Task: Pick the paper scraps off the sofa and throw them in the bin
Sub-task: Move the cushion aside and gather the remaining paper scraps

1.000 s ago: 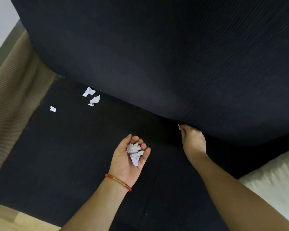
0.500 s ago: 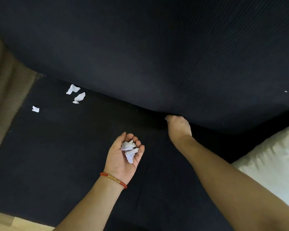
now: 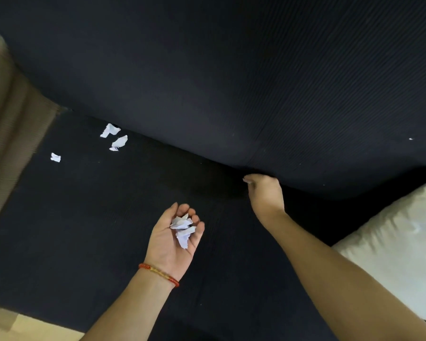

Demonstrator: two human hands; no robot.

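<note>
Dark sofa (image 3: 89, 217) seat carries three crumpled white scraps (image 3: 119, 141) near its backrest. Cupped left hand (image 3: 175, 239) holds gathered scraps (image 3: 182, 230); right hand (image 3: 265, 193), fingers curled, perhaps pinches something tiny.

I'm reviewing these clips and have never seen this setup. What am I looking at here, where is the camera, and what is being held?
There is no machine: a person works with bare hands, filmed by a camera worn on the head, looking down at a dark sofa seat. The left hand, palm up, cups a bunch of collected paper scraps. The right hand reaches into the crease under the backrest; whether it holds anything cannot be told. Loose scraps lie on the seat to the left. A pale cushion sits on the right. No bin is in view.
</note>
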